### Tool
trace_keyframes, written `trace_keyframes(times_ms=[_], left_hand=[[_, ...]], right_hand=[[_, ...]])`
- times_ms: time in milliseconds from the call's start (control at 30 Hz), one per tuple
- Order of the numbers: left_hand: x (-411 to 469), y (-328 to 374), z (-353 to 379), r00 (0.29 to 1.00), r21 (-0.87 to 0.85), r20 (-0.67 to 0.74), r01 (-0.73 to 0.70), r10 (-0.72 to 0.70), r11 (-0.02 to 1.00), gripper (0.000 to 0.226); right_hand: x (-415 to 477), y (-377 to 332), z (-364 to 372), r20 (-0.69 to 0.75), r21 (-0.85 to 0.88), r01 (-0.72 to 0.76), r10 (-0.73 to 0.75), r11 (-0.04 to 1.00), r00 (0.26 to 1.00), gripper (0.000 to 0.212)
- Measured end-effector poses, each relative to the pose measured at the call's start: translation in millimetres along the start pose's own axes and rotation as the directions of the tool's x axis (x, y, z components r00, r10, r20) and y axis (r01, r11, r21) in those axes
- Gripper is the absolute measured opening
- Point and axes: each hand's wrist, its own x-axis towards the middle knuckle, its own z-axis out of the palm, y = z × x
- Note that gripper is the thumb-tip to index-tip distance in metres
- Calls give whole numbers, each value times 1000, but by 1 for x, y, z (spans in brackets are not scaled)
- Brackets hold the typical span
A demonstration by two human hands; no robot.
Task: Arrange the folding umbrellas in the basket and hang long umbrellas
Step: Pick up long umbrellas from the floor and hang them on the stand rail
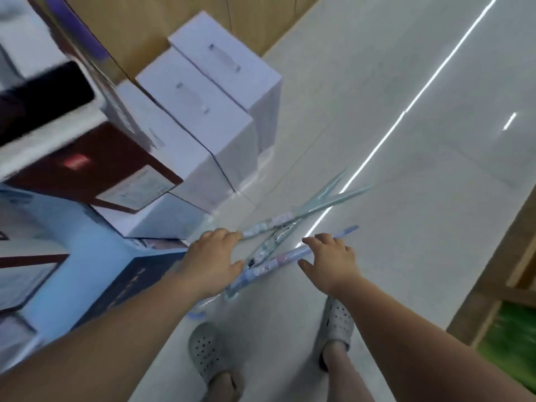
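Several long umbrellas [293, 221] in clear plastic sleeves lie crossed on the glossy white floor, pale green and pale blue, tips pointing to the upper right. My left hand [213, 261] hovers over their left side with fingers spread, fingertips close to a green one. My right hand [330, 261] reaches down over a blue long umbrella [278, 261], fingers apart, holding nothing. A curved blue handle [197, 314] shows below my left wrist. No basket or folding umbrellas are in view.
Stacked white boxes [203, 111] and dark red boxes [95, 166] stand on the left against a wooden wall. A blue box [136, 282] sits beside my left arm. My feet in grey clogs [206, 349] stand below. A wooden frame [499, 274] is at right.
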Motion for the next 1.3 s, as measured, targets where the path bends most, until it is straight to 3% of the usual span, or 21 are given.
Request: trace_keyframes(times_ms=[233,567,733,867,967,1300], left_hand=[[112,-48,159,973,-76,155,182,-169,980,62],[177,-91,310,937,-187,270,277,-222,943,59],[188,-121,339,930,-141,305,256,-204,956,50],[190,-133,350,938,-155,298,230,-177,961,62],[189,-136,351,933,-159,316,229,-171,960,56],[161,-113,313,958,-172,256,174,-127,970,55]], right_hand=[[136,38,126,116,-89,140,-129,986,985,54],[221,79,269,166,-38,180,-172,983,971,51],[249,80,302,84,-143,287,-277,947,957,44],[267,73,311,102,-183,303,-289,935,952,40],[268,74,312,129,-163,321,-302,933,944,34],[218,81,249,135,-142,351,-333,926,933,27]])
